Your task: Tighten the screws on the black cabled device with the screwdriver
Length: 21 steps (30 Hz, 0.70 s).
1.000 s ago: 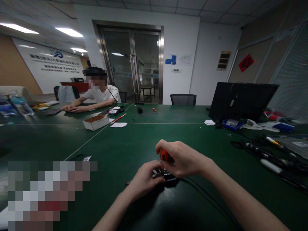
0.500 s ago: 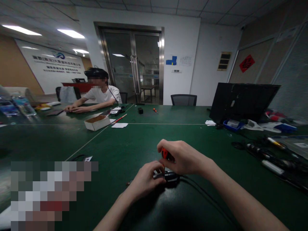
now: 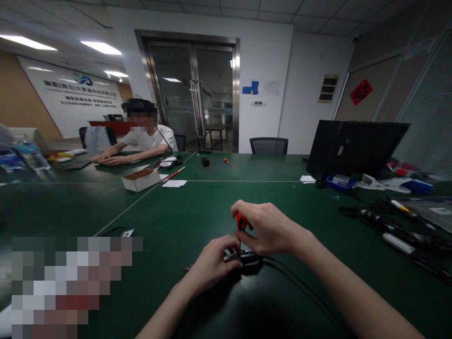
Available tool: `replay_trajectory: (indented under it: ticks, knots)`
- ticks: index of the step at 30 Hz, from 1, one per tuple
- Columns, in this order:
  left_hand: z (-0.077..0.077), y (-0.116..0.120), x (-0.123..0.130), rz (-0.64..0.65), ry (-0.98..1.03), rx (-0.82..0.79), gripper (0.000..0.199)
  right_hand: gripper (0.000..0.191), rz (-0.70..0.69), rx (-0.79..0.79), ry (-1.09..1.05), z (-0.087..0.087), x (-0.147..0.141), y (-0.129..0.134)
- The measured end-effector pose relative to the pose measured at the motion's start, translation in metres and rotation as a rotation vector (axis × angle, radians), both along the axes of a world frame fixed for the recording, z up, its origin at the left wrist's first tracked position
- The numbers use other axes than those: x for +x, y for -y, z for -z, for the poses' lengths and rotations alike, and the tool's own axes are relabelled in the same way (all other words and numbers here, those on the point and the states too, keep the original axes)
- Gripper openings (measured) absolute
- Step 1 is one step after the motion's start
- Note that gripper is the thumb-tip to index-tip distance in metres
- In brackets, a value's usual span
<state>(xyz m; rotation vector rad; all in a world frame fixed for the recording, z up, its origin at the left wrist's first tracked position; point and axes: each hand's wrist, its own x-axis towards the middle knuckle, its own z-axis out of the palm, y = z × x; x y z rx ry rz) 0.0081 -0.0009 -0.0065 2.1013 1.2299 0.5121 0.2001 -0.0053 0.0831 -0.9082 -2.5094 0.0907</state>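
Observation:
My right hand [image 3: 270, 229] is closed around the red-and-black handle of a screwdriver [image 3: 241, 220]. The screwdriver stands upright, its thin shaft pointing down at a dark, elongated corded device [image 3: 251, 258]. Fingers of my left hand [image 3: 218, 258] grip that device from the left side and hold it low over the green table [image 3: 197, 207]. A black cable [image 3: 293, 278] runs from its right end toward the lower right. Past my left hand, a small brownish end [image 3: 187, 269] pokes out. My fingers hide much of the device, and the exact contact of the screwdriver tip cannot be made out.
A white open box [image 3: 141, 181], paper [image 3: 174, 183], a black block [image 3: 205, 162] and another small screwdriver [image 3: 227, 162] lie farther back. At right are a monitor [image 3: 356, 148], a blue tray [image 3: 341, 182] and tangled cables [image 3: 370, 219]. A person [image 3: 144, 136] sits at the far left.
My right hand has turned slightly around the screwdriver, and more of its handle and shaft shows. My left hand keeps its hold on the device. The view has shifted a little.

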Motion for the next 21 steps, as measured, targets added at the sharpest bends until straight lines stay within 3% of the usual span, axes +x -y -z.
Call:
replay_trajectory:
  ticks: [21]
  knots:
    - [0.0016, -0.0009, 0.0011, -0.007, 0.022, 0.001, 0.016, 0.022, 0.025, 0.032, 0.013, 0.0021, -0.0032, -0.0021]
